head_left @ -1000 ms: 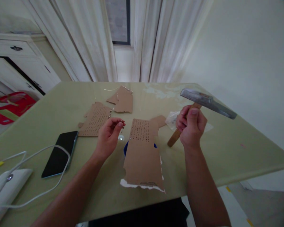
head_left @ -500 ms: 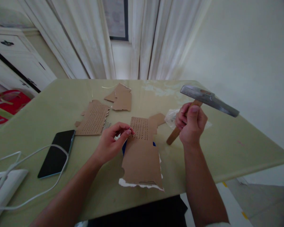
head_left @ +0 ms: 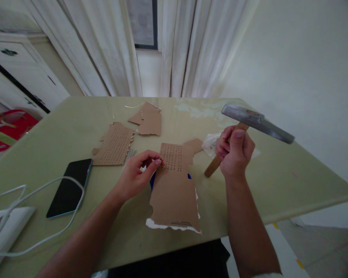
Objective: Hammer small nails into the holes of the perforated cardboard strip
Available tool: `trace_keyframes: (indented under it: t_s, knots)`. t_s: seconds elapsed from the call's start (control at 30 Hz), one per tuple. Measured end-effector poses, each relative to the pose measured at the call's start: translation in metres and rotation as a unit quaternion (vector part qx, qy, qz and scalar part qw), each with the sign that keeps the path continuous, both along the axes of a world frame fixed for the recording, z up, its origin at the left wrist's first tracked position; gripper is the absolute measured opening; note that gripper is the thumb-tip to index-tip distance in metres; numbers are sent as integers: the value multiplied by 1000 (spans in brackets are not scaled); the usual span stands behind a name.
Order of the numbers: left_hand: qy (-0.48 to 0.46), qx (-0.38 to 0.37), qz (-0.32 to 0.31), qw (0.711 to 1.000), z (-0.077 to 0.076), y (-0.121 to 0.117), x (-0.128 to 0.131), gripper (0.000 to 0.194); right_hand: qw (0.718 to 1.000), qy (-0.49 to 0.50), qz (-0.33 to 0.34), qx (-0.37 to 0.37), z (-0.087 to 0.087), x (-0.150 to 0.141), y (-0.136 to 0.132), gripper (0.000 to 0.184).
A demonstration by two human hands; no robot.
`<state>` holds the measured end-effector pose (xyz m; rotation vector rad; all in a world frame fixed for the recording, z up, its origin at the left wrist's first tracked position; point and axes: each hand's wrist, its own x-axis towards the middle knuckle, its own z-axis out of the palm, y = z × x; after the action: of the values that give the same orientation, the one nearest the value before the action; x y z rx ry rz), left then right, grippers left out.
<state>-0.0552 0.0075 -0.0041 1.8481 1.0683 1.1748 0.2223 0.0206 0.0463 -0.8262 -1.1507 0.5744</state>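
Observation:
My right hand (head_left: 234,154) is wrapped round the wooden handle of a hammer (head_left: 258,121), raised above the table with its steel head tilted down to the right. The thumb and forefinger of my left hand (head_left: 142,168) pinch a small nail (head_left: 162,165), mostly hidden by the fingertips. Under those fingertips lies a torn piece of cardboard (head_left: 174,197), its far half dotted with rows of small holes. A blue object (head_left: 152,181) shows beneath the cardboard. Several loose nails (head_left: 131,153) lie just beyond my left hand.
A second perforated cardboard piece (head_left: 114,144) lies at the left, with cardboard scraps (head_left: 150,121) behind it. Clear plastic (head_left: 210,143) sits past the hammer handle. A phone (head_left: 71,189), a white cable (head_left: 58,232) and a white power strip (head_left: 11,227) occupy the near left.

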Motion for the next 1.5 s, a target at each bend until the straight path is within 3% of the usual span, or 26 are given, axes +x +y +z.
trace_keyframes:
  t_s: [0.27,0.47,0.53,0.6,0.67,0.73,0.87,1.07,1.3,1.5]
  knots:
    - [29,2,-3,1000,4,-1,0,23,1000,-18,-4,1,0,0,0,55]
    - [42,44,-22,998,5,1,-3,17,1000,8,11,14,0,-1,4,55]
    - [46,69,-33,996,3,4,-5,15,1000,5,26,-8,1,0,5,58]
    - [45,99,-45,993,0,6,-6,13,994,-36,61,-78,4,0,3,60]
    - [39,125,-56,990,-1,8,-6,12,972,-124,114,-167,10,0,-4,59]
    - [38,137,-67,988,-2,9,-5,12,928,-242,167,-228,19,-3,-13,57]
    - [38,126,-84,988,-3,10,-2,12,846,-420,222,-242,46,-15,-35,51]
    - [9,89,-90,992,-8,15,-2,17,852,-447,170,-212,84,-32,-44,49]
    - [0,82,-92,992,-9,17,0,17,829,-481,171,-229,91,-46,-47,50]
    - [-5,87,-101,991,-8,16,2,19,756,-561,186,-280,89,-53,-46,41]
